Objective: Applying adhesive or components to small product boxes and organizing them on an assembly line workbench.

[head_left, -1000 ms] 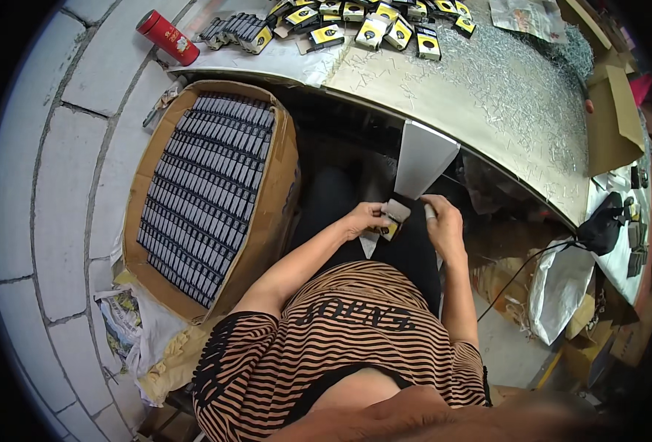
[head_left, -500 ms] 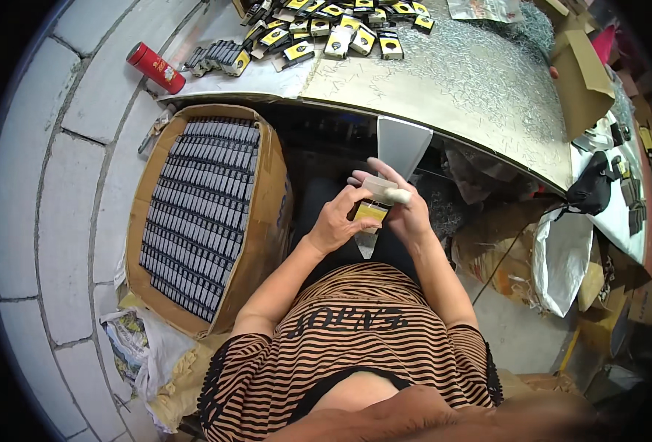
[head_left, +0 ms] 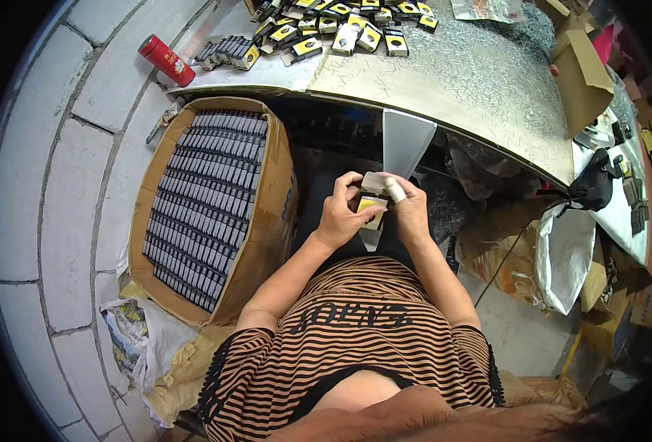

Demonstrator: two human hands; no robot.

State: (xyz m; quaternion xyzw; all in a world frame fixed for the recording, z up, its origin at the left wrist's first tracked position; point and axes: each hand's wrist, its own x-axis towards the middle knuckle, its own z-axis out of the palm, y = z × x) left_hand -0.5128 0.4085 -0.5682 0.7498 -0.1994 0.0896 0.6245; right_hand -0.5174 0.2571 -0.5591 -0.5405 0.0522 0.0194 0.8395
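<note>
Above my lap I hold a small yellow, black and white cardboard box with its pale end flap raised. My left hand is shut on its left side, thumb across the yellow face. On the other side, my right hand is closed at the box's upper right edge, with a white cover on its thumb touching near the flap. The right fingertips are partly hidden behind the box. What the box contains does not show.
A large carton packed with rows of grey-black pieces stands at my left. On the worktable ahead lie piled small boxes, scattered metal bits and a red cylinder. A white sack stands at the right.
My right fingers, stretched out before, have curled in behind the box. The thumb has come closer to the flap. My left hand keeps its hold, and the whole view has shifted slightly.
</note>
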